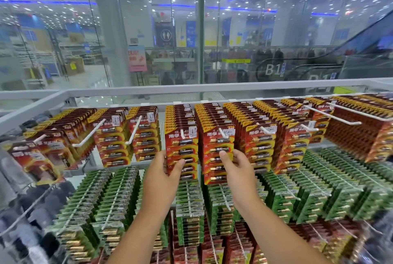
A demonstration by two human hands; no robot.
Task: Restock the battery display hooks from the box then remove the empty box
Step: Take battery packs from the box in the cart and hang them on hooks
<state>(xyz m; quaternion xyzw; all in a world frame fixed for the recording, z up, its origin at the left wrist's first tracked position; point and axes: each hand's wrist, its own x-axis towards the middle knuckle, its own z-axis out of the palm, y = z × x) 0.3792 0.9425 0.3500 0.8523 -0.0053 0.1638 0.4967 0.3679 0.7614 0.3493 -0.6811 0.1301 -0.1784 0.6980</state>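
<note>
Behind, glass wall (148,30) backs white rack (136,90) of red battery packs (219,136).

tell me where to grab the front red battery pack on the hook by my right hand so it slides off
Pinch the red battery pack by its lower side edges, coming from the front and below. It hangs flat from a hole at the top on the white hook, whose tip turns up, so lift slightly while pulling toward you.

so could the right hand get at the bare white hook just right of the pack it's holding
Probably yes. The right hand already grips a red pack on the neighbouring stack, and the white hook sticks out in front with nothing across it.
</note>
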